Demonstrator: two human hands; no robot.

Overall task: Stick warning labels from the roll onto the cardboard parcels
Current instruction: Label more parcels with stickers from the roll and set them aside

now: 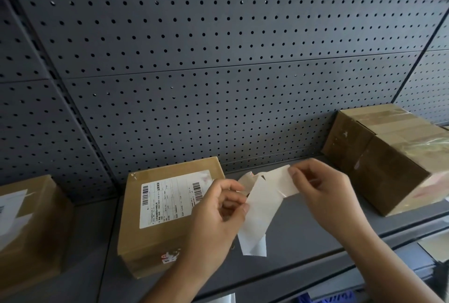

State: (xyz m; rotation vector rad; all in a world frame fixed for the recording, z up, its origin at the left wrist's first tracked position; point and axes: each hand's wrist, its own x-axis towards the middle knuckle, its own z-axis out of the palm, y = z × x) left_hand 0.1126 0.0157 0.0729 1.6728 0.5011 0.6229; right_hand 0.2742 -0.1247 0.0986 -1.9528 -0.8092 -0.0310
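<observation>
Over open shelf (308,227) between the middle parcel (153,242) and the right parcel (388,161), left hand (218,208) and right hand (323,188) each pinch a creased white label strip (261,203), its tail hanging down.

Single head-worn, wide-angle view, taken from the person's eye level close in front of a shelving bay. The camera faces forward and slightly down. The perforated back panel (218,59) fills the frame from 9 through 12 to 3 o'clock, its seams bowed by the lens. The shelf (303,242) is seen from above across the lower third. The left hand (218,208) and right hand (323,191) pinch a label strip (260,205) just below centre, the forearms entering at 6 and 5 o'clock. Three parcels mark the field's width: left parcel (31,229) cropped at 8 o'clock, middle parcel (145,242) at 7, right parcel (388,157) cropped at 4.
</observation>
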